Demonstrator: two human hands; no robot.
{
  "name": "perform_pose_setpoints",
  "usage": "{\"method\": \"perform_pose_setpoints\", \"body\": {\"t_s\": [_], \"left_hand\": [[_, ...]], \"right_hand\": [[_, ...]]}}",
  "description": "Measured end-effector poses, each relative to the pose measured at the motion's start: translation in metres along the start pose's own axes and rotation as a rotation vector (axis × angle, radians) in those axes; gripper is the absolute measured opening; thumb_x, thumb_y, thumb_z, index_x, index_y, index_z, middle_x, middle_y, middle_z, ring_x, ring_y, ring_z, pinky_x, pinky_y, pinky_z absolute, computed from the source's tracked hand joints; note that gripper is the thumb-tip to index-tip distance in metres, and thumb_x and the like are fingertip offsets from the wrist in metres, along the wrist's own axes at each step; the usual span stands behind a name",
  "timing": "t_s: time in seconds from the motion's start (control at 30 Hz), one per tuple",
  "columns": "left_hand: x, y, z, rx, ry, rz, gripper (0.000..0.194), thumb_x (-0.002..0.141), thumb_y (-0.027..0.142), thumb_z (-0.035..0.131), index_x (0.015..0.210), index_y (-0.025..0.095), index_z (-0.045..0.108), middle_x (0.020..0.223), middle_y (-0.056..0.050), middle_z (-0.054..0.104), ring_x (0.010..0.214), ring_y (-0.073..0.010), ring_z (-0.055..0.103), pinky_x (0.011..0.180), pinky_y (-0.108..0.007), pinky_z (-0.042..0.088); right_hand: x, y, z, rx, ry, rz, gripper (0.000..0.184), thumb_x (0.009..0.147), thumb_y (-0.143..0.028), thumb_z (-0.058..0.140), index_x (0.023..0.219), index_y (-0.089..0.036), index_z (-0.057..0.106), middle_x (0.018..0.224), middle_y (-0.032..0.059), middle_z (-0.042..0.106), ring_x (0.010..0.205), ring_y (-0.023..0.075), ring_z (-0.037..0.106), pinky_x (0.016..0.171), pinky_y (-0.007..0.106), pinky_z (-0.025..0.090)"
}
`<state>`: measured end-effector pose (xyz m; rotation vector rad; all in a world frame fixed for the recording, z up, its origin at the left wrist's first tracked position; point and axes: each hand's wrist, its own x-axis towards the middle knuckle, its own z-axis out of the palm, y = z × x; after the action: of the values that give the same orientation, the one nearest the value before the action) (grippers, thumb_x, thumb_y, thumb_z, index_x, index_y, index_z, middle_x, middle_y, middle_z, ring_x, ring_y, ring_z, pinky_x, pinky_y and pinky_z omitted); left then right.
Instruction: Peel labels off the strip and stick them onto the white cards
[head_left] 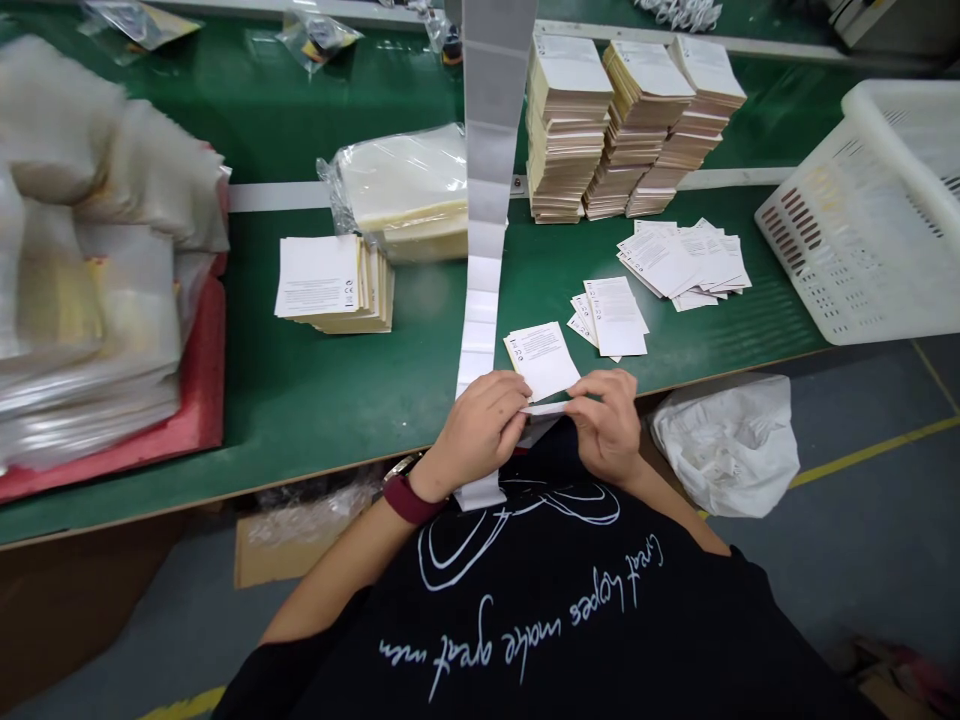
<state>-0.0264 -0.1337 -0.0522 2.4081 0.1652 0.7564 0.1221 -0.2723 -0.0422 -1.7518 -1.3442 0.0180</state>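
Note:
At the front edge of the green table, my left hand (486, 425) and my right hand (609, 422) face each other. Between them they pinch a narrow white paper strip (547, 408), probably a label, seen nearly edge-on. Just beyond my fingertips lies a white printed card (541, 355), stacked on at least one other. A long white label strip (484, 250) runs down from the top of the view, passes beside my left hand and ends below it.
Printed cards (619, 315) and a looser card pile (690, 260) lie to the right, below tall card stacks (566, 130). A white basket (862, 230) stands far right. Leftward are a card block (319, 280), a wrapped bundle (409, 190) and plastic-bagged packs (97, 260) on a red tray.

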Motion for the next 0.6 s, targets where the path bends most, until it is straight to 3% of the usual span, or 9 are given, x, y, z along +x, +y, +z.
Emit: {"method": "perform_pose_setpoints", "body": {"t_s": [0.1,0.17,0.37,0.6], "left_hand": [[-0.001,-0.001,0.001,0.019,-0.026,0.009,0.012,0.090,0.011,0.050,0.092,0.015,0.061,0.108,-0.010,0.068,0.112,-0.0231,0.060,0.094,-0.046,0.054],[-0.002,-0.001,0.001,0.048,-0.043,0.015,0.012,0.089,0.009,0.051,0.093,0.014,0.061,0.111,-0.011,0.067,0.116,-0.0245,0.058,0.097,-0.047,0.054],[-0.003,0.000,0.001,0.105,-0.061,0.059,0.018,0.084,0.002,0.050,0.093,0.013,0.061,0.117,-0.013,0.066,0.118,-0.0272,0.058,0.097,-0.050,0.054],[0.000,0.002,0.001,0.101,-0.088,0.033,0.021,0.084,0.003,0.048,0.095,0.013,0.062,0.119,-0.014,0.066,0.118,-0.0267,0.058,0.095,-0.051,0.054]], "right_hand": [[0.011,0.011,-0.006,0.027,0.132,0.105,0.014,0.093,-0.026,0.048,0.085,-0.026,0.060,0.082,0.0019,0.065,0.084,0.0200,0.061,0.084,0.041,0.046],[0.023,0.016,-0.007,0.019,0.135,0.204,0.014,0.093,-0.029,0.048,0.087,-0.025,0.059,0.081,0.0020,0.063,0.082,0.0192,0.059,0.079,0.037,0.047],[0.049,0.024,0.006,-0.047,-0.131,0.215,0.009,0.087,-0.023,0.055,0.082,-0.022,0.062,0.075,-0.0003,0.062,0.073,0.0163,0.056,0.077,0.033,0.044],[0.053,0.025,0.012,-0.086,-0.234,0.234,0.006,0.086,-0.025,0.058,0.082,-0.022,0.061,0.070,-0.0019,0.059,0.068,0.0153,0.053,0.077,0.033,0.041]]}}
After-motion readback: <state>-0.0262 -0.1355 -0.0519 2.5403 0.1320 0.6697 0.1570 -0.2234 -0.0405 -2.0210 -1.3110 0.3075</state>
